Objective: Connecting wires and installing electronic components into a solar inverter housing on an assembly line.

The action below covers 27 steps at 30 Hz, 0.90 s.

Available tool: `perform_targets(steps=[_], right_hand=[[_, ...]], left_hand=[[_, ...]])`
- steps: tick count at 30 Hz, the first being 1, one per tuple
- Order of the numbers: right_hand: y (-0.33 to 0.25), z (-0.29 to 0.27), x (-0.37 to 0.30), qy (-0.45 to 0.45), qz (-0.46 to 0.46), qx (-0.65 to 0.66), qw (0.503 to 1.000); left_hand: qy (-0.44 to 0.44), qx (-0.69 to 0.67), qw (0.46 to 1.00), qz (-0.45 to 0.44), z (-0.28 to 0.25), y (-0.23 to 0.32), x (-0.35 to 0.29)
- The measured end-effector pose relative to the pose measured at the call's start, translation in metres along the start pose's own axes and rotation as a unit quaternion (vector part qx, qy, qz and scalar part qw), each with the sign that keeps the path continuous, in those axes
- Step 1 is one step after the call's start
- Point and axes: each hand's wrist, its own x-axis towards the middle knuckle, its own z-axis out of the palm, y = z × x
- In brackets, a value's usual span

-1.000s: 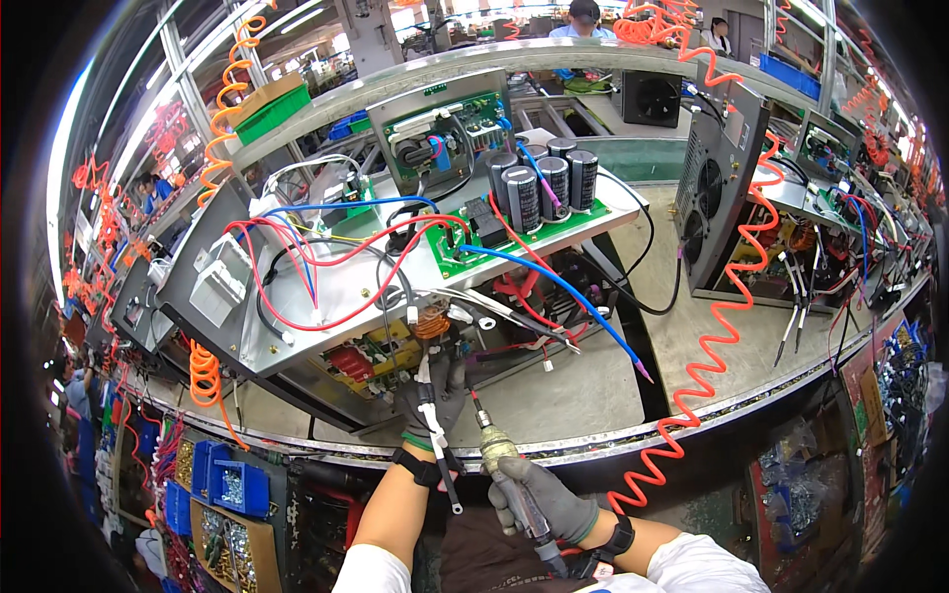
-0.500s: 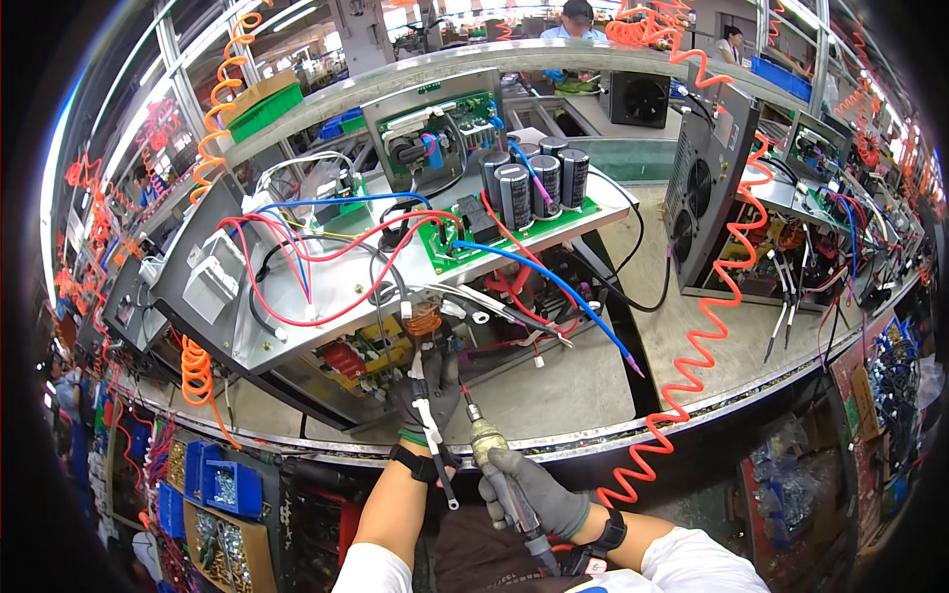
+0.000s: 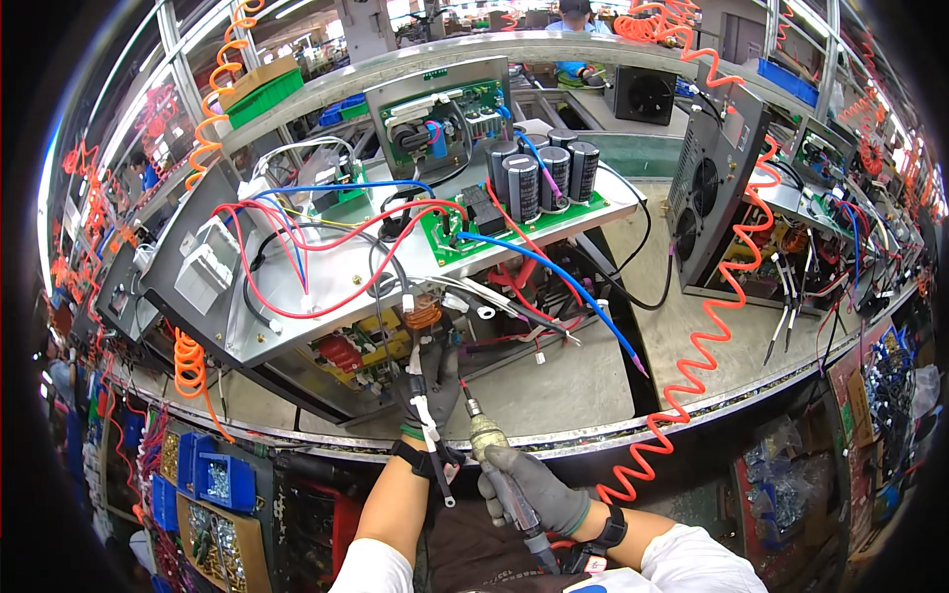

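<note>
My right hand [image 3: 541,486], in a grey glove, is wrapped round a power screwdriver [image 3: 491,447] with a yellowish front. Its thin bit points up and away, toward the lower front of an open metal chassis [image 3: 287,383]. My left hand [image 3: 435,371], also gloved, reaches into that chassis beside a copper-coloured coil [image 3: 423,314]; its fingers are hidden. Across the left glove and wrist hangs a cable [image 3: 431,425] with white sleeving and a ring lug. Above, the chassis carries a green circuit board [image 3: 450,247] with several large black capacitors [image 3: 521,186], and loose red and blue wires.
A coiled orange air hose [image 3: 707,341] drops right of my hands. Farther right stands another chassis with fans [image 3: 700,188]. Blue bins [image 3: 223,481] of small hardware sit low at the left. Beyond the metal rail, a person [image 3: 575,15] is at another bench.
The view has shifted slightly. Both my hands and the screwdriver keep nearly the same place by the chassis. Across the rail, the other person's hand now shows.
</note>
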Motion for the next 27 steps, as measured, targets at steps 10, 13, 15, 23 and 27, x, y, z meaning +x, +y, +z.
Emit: perform_targets(steps=[10,13,15,23,27], right_hand=[[-0.0052,0.0064,-0.0028,0.025,-0.007,-0.036,0.999],[-0.0054,0.0052,-0.0012,0.017,-0.004,-0.037,0.999],[-0.005,0.0049,0.0003,0.028,0.005,-0.067,0.997],[-0.0034,0.0049,0.0013,0.021,-0.014,-0.07,0.997],[-0.0088,0.0075,-0.0016,0.011,-0.001,-0.084,0.996]], left_hand=[[0.028,-0.019,0.999,-0.007,0.0017,0.0014,0.0006],[0.038,0.0,0.999,0.003,-0.0001,0.0015,0.0001],[0.047,0.006,0.999,-0.001,0.0025,-0.0019,-0.0026],[0.023,-0.048,0.998,-0.039,0.0021,0.0008,-0.0044],[0.018,-0.044,0.997,-0.059,0.0,0.003,-0.007]])
